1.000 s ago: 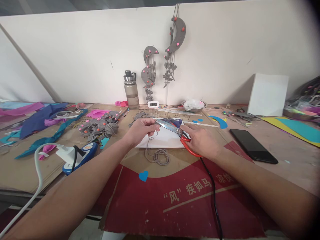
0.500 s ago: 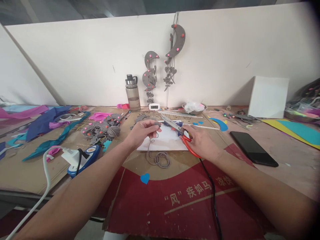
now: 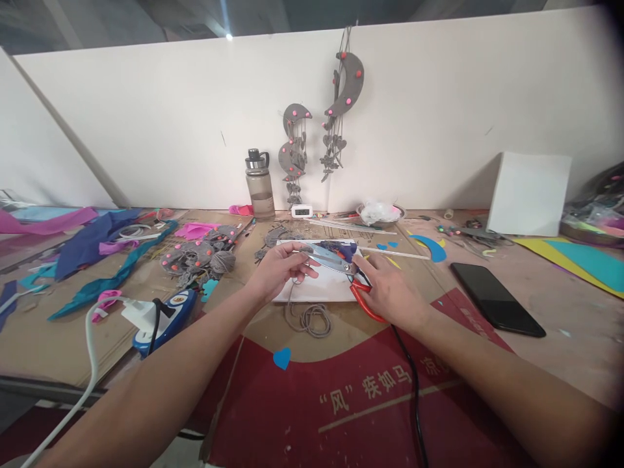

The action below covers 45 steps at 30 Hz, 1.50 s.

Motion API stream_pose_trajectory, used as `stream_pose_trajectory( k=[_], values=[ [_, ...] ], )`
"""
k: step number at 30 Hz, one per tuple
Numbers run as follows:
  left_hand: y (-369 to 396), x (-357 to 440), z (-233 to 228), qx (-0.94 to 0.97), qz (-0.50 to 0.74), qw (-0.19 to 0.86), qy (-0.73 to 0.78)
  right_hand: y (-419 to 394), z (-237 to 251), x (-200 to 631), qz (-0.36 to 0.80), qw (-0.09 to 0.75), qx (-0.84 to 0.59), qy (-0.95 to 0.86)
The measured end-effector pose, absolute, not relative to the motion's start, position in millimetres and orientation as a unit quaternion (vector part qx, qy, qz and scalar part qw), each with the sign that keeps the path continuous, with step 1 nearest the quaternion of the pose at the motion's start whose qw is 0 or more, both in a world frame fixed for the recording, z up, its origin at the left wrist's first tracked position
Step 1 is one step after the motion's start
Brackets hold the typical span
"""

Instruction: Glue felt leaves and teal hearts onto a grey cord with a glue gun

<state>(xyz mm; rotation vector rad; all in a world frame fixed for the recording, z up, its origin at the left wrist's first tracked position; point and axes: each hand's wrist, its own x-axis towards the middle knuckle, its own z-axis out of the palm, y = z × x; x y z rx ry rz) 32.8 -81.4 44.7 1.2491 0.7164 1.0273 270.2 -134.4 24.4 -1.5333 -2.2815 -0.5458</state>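
A wide desk covered in cardboard runs across the view, backed by a white wall panel on which grey moon-shaped hangings dotted with pink are pinned. Over the desk's near edge lies a red printed cardboard sheet, and a black cable crosses it. To the left are scattered blue and pink fabric scraps, a white power adapter and a heap of grey felt pieces with a ball of grey yarn. A white box leans at the right, with a black phone lying flat nearer in. A clear water bottle stands by the wall. At the centre rests a white sheet. Above it the right hand grips the red handles of a pair of scissors, fingers closed around them, the blades pointing left and nearly together. The left hand pinches a grey cord between narrow fingers right at the blade tips; the cord hangs down to a loose coil on the desk below the sheet. A small blue paper heart lies nearby.
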Motion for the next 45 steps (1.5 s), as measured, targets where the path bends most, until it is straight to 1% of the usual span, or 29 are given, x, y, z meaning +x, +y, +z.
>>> stream_pose_trajectory(
  k=[12, 26, 29, 34, 36, 41, 45],
  values=[
    [-85.8, 36.5, 46.2, 0.543, 0.437, 0.645, 0.315, -132.8, 24.2, 272.2, -0.259, 0.159, -0.537, -0.787],
    [-88.0, 34.7, 51.4, 0.538, 0.424, 0.65, 0.329, -130.8, 25.7, 276.4, -0.263, 0.153, -0.529, -0.792],
    [-88.3, 34.1, 53.7, 0.545, 0.418, 0.649, 0.328, -130.3, 27.0, 277.4, -0.231, 0.153, -0.54, -0.794],
    [-87.5, 33.5, 55.7, 0.54, 0.419, 0.644, 0.344, -127.7, 27.4, 277.7, -0.088, 0.208, -0.575, -0.786],
    [-86.1, 32.5, 55.0, 0.534, 0.425, 0.64, 0.354, -126.6, 25.4, 277.7, -0.055, 0.225, -0.565, -0.792],
    [-80.2, 27.7, 53.0, 0.517, 0.476, 0.61, 0.366, -124.0, 16.6, 276.9, -0.037, 0.253, -0.544, -0.799],
    [-75.8, 23.0, 52.7, 0.478, 0.494, 0.643, 0.337, -121.6, 10.3, 275.9, -0.021, 0.255, -0.55, -0.795]
  ],
)
